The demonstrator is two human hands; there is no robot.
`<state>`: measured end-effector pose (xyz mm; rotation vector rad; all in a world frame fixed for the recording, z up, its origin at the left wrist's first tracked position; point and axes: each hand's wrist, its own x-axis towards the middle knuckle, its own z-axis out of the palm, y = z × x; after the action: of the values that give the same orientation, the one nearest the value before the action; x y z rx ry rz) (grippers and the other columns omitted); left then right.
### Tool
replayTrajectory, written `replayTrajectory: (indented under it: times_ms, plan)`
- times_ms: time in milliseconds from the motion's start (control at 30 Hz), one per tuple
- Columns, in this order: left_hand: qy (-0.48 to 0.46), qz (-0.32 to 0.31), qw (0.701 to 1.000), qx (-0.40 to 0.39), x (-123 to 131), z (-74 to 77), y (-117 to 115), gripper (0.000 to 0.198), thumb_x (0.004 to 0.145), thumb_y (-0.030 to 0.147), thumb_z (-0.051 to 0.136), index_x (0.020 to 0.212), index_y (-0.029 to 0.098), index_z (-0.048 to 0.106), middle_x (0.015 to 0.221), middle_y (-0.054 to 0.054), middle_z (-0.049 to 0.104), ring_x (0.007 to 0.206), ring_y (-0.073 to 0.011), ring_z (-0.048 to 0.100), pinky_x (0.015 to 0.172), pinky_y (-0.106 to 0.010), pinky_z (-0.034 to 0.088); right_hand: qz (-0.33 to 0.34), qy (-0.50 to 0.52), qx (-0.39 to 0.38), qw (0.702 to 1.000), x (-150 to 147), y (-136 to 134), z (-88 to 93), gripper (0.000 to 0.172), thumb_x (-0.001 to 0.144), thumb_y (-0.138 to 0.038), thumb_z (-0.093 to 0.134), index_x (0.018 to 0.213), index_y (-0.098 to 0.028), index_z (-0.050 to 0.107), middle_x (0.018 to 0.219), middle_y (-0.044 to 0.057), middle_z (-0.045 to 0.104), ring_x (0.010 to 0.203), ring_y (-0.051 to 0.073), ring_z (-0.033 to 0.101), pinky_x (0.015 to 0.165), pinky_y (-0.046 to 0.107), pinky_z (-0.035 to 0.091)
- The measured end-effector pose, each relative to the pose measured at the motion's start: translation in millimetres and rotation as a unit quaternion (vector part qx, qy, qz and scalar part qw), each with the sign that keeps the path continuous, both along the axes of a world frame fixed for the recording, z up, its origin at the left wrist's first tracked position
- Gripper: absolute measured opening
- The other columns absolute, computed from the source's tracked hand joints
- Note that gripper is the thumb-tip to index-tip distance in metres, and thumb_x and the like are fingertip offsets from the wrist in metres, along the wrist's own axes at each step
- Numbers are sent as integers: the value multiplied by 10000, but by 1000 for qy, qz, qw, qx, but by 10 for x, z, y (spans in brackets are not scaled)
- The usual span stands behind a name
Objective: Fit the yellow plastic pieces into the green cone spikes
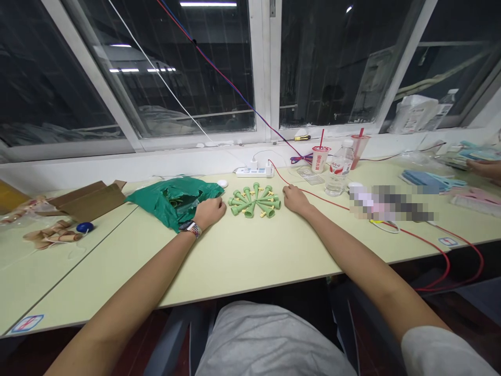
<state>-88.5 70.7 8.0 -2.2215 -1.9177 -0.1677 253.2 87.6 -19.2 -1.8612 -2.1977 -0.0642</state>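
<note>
Several green cone-shaped plastic pieces (255,201) with yellow tips lie in a ring on the pale green table (250,250). My left hand (210,211) rests just left of the ring, fingers curled into a loose fist, beside a crumpled green plastic bag (172,199). A watch with a patterned strap (190,228) is on that wrist. My right hand (294,199) rests just right of the ring, fingers bent down onto the table, holding nothing that I can make out.
A white power strip (254,171), a red cable (391,224), a paper cup with a straw (320,158), a water bottle (340,168) and a pink cup (359,148) stand behind. Cardboard (88,199) lies left. Another person's hand (485,169) is at the far right.
</note>
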Motion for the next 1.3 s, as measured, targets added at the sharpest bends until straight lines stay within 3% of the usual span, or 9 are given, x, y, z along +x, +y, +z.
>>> replayTrajectory:
  times_ms: [1300]
  plan:
    - [6, 1, 1000, -4, 0, 15, -24, 437, 1021, 378, 360, 1013, 164, 741, 1048, -189, 779, 993, -333, 736, 785, -357, 499, -3, -4, -5, 1000, -34, -15, 23, 358, 1024, -138, 421, 1330, -108, 604, 1344, 209, 611, 1229, 304, 572, 1033, 366, 436]
